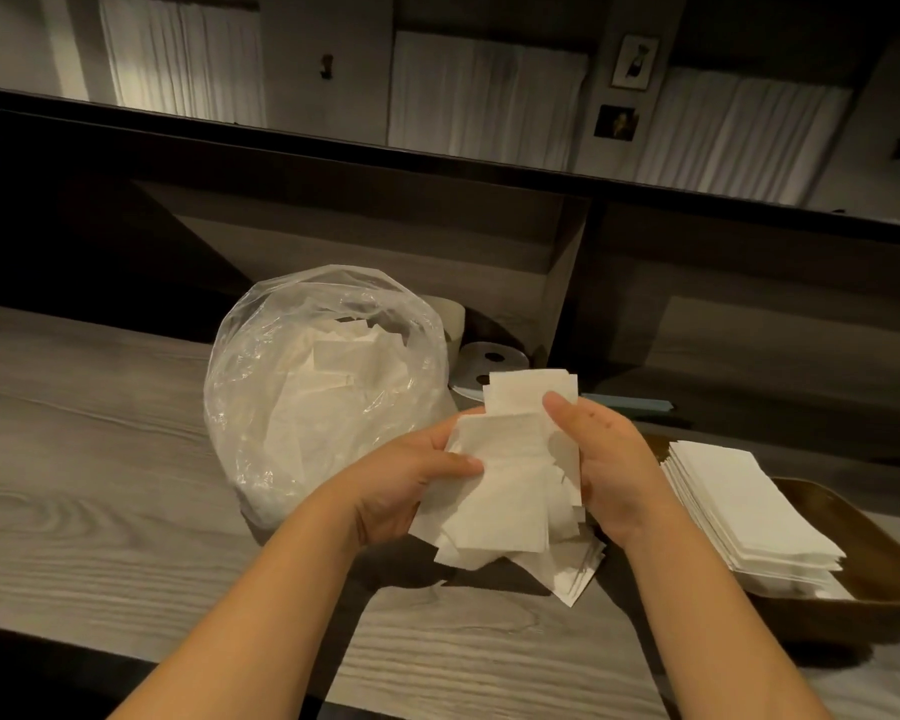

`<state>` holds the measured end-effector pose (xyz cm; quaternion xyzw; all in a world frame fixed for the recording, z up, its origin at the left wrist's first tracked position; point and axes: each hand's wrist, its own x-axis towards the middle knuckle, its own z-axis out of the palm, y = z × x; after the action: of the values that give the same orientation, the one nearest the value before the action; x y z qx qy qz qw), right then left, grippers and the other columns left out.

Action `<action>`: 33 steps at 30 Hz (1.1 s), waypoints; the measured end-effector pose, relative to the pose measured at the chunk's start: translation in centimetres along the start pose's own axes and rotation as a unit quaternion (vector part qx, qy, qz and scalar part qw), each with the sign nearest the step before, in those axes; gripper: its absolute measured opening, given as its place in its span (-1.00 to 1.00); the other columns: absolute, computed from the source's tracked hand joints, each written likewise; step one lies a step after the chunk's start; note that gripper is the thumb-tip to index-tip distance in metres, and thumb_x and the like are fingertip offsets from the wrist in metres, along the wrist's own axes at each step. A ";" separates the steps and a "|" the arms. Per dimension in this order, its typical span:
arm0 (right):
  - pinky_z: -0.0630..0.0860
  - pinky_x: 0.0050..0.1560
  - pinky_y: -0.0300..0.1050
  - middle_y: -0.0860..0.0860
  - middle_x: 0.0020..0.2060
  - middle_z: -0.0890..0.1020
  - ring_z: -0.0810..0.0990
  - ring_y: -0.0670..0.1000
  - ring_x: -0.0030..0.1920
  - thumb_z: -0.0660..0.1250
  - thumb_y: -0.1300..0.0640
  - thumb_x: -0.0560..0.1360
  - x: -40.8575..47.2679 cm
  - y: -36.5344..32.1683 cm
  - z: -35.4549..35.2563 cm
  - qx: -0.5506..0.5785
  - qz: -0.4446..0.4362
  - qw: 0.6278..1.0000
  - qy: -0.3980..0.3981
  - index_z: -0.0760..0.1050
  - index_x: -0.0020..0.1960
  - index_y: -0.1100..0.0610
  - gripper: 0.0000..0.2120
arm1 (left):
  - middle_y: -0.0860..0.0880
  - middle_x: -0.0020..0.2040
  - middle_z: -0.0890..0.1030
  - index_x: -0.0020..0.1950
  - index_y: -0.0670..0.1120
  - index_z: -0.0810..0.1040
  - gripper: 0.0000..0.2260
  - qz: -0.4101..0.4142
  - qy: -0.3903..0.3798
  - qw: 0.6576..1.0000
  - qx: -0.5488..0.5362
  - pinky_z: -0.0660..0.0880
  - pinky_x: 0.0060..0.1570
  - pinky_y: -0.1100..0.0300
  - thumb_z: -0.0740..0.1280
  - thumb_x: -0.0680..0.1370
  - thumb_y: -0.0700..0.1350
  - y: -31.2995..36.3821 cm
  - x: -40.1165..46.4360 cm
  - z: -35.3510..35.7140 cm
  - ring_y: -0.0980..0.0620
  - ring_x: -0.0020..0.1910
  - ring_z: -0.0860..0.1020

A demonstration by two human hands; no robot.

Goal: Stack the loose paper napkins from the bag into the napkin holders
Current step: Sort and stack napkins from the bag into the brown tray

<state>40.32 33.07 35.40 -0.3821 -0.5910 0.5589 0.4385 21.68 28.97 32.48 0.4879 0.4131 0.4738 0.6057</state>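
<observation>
Both my hands hold an uneven bundle of white paper napkins (510, 485) above the table's front part. My left hand (406, 480) grips its left side with the thumb on top. My right hand (603, 459) grips the right side, thumb pressing the upper napkins. A clear plastic bag (302, 397) with more loose napkins stands open just left of the bundle. At the right, a brown wooden napkin holder (874, 584) carries a neat stack of white napkins (749, 506).
The wooden table (99, 485) runs left to right, its front edge near the bottom. Behind the bag stand a pale cup (453, 319) and a round metal lid (489, 363). A dark shelf unit (385, 241) rises behind the table.
</observation>
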 end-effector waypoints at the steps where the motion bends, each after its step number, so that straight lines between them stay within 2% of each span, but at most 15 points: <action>1: 0.62 -0.09 -0.01 -0.03 -0.11 0.72 0.71 -0.01 -0.10 0.36 -0.08 0.37 0.1 0.1 0.0 -0.014 -0.009 1.000 0.009 0.60 0.02 0.03 -0.72 | 0.07 -0.07 0.70 0.21 0.11 0.53 -0.72 -0.005 0.004 1.000 0.007 0.58 -0.15 0.22 0.27 0.60 -0.22 -0.1 0.0 0.0 0.05 -0.06 0.65; 4: 0.63 -0.09 -0.01 -0.01 -0.05 0.70 0.69 0.01 -0.06 0.36 0.00 0.50 0.2 0.0 -0.2 -0.001 -0.045 0.995 0.094 0.57 0.02 -0.03 -0.88 | 0.07 -0.14 0.72 0.14 0.06 0.55 -0.78 -0.017 0.011 1.000 0.007 0.61 -0.19 0.21 0.27 0.60 -0.23 -0.2 0.0 -0.1 0.08 -0.15 0.69; 6: 0.60 -0.16 -0.11 -0.09 -0.03 0.63 0.63 0.00 -0.02 0.31 -0.01 0.55 0.1 -0.4 -0.5 0.054 -0.095 0.978 0.180 0.50 0.01 -0.13 -0.96 | 0.01 -0.11 0.72 0.12 0.04 0.55 -0.80 -0.015 0.031 0.999 -0.009 0.61 -0.19 0.16 0.27 0.60 -0.23 -0.2 0.1 0.0 0.02 -0.13 0.68; 8: 0.57 -0.23 -0.19 -0.14 -0.04 0.60 0.61 -0.01 -0.02 0.30 -0.01 0.57 -0.4 -1.3 -0.9 0.126 -0.133 0.960 0.210 0.48 0.00 -0.16 -0.96 | -0.05 -0.05 0.68 0.14 0.01 0.54 -0.81 -0.012 0.063 0.998 -0.029 0.61 -0.19 0.13 0.26 0.61 -0.23 -0.1 0.3 0.1 -0.03 -0.09 0.66; 10: 0.58 -0.33 -0.20 -0.13 -0.14 0.65 0.66 -0.04 -0.11 0.29 0.04 0.57 -0.9 -1.7 -1.0 0.178 -0.132 0.963 0.155 0.50 0.01 -0.11 -0.94 | -0.11 0.05 0.64 0.23 -0.03 0.51 -0.78 -0.011 0.088 0.995 -0.045 0.60 -0.16 0.09 0.26 0.61 -0.23 0.1 0.4 0.1 -0.09 -0.02 0.64; 12: 0.58 -0.38 -0.20 -0.10 -0.21 0.70 0.69 -0.08 -0.23 0.29 0.07 0.55 -1.2 -1.5 -0.5 0.138 -0.094 0.984 0.066 0.53 0.03 -0.02 -0.92 | -0.12 0.06 0.63 0.29 -0.06 0.49 -0.74 -0.006 0.095 0.994 -0.048 0.59 -0.14 0.08 0.25 0.61 -0.23 0.1 0.6 0.1 -0.10 -0.01 0.63; 14: 0.60 -0.27 -0.20 -0.05 -0.06 0.68 0.68 -0.07 -0.13 0.34 0.05 0.54 -0.7 -0.2 0.5 -0.053 -0.089 0.994 0.020 0.54 0.03 -0.04 -0.92 | -0.07 -0.07 0.70 0.23 -0.04 0.53 -0.76 0.000 0.085 0.995 -0.049 0.60 -0.20 0.11 0.23 0.61 -0.25 0.1 0.7 0.2 -0.03 -0.14 0.68; 16: 0.58 -0.09 -0.20 -0.13 0.05 0.55 0.58 -0.09 0.01 0.39 0.04 0.51 0.0 0.9 1.2 -0.243 -0.113 0.963 0.014 0.47 0.00 -0.15 -0.86 | -0.01 -0.16 0.71 0.14 0.00 0.57 -0.80 0.004 0.072 0.996 -0.045 0.60 -0.25 0.15 0.24 0.61 -0.23 0.0 0.7 0.4 0.04 -0.22 0.69; 17: 0.55 -0.08 -0.22 -0.18 0.05 0.51 0.55 -0.11 0.03 0.40 0.04 0.51 0.3 1.3 1.4 -0.262 -0.110 0.958 0.022 0.43 -0.02 -0.19 -0.81 | -0.03 -0.15 0.71 0.13 -0.01 0.57 -0.82 0.002 0.071 0.996 -0.052 0.60 -0.26 0.14 0.25 0.61 -0.21 0.0 0.7 0.5 0.02 -0.21 0.68; 19: 0.51 -0.17 -0.28 -0.22 -0.01 0.51 0.55 -0.12 0.00 0.42 0.04 0.50 0.5 1.3 1.4 -0.242 -0.083 0.965 0.052 0.38 -0.04 -0.20 -0.77 | -0.10 -0.12 0.66 0.11 -0.05 0.54 -0.86 -0.017 0.080 0.992 -0.094 0.60 -0.21 0.07 0.24 0.60 -0.21 0.0 0.7 0.6 -0.06 -0.15 0.65; 21: 0.54 -0.20 -0.24 -0.16 -0.01 0.55 0.58 -0.09 -0.02 0.45 0.02 0.48 0.7 1.5 0.7 -0.223 -0.049 0.971 0.069 0.38 0.02 -0.13 -0.74 | -0.12 -0.08 0.64 0.12 -0.06 0.51 -0.87 -0.029 0.086 0.989 -0.118 0.59 -0.15 0.02 0.24 0.60 -0.18 0.0 0.8 0.4 -0.11 -0.08 0.63; 23: 0.58 -0.23 -0.21 -0.11 -0.02 0.61 0.64 -0.08 -0.06 0.46 0.02 0.46 0.7 1.4 0.1 -0.190 0.000 0.981 0.050 0.41 0.10 -0.05 -0.70 | -0.13 -0.05 0.67 0.18 -0.08 0.52 -0.83 -0.033 0.084 0.989 -0.119 0.61 -0.16 0.01 0.24 0.62 -0.13 0.0 0.8 0.3 -0.12 -0.07 0.65; 26: 0.58 -0.30 -0.24 -0.10 -0.14 0.69 0.69 -0.12 -0.17 0.46 0.05 0.47 0.5 1.2 -0.2 -0.192 0.045 0.980 0.014 0.51 0.05 0.04 -0.79 | -0.11 -0.07 0.71 0.17 -0.07 0.54 -0.82 -0.027 0.092 0.987 -0.128 0.64 -0.14 0.01 0.24 0.62 -0.07 -0.1 0.9 0.2 -0.11 -0.10 0.68; 30: 0.63 -0.05 0.00 -0.05 -0.18 0.70 0.67 0.00 -0.08 0.43 0.05 0.49 0.5 0.9 -0.8 -0.213 0.032 0.976 0.038 0.57 -0.08 0.10 -0.87 | -0.15 0.06 0.67 0.20 -0.01 0.53 -0.81 -0.032 0.100 0.980 -0.171 0.61 0.05 -0.12 0.25 0.62 -0.03 0.0 0.9 0.0 -0.19 0.01 0.67; 33: 0.64 0.02 0.07 -0.04 -0.11 0.70 0.67 0.01 -0.03 0.42 0.05 0.49 0.4 1.1 -0.7 -0.186 0.030 0.982 0.020 0.56 -0.01 0.09 -0.86 | -0.19 0.10 0.67 0.22 -0.03 0.53 -0.79 -0.046 0.092 0.975 -0.198 0.54 0.15 -0.20 0.25 0.62 -0.02 -0.1 1.0 -0.1 -0.24 0.08 0.65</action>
<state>40.77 33.79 34.38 -0.4860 -0.6639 0.4443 0.3545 21.84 29.95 32.34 0.2928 0.3866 0.5612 0.6707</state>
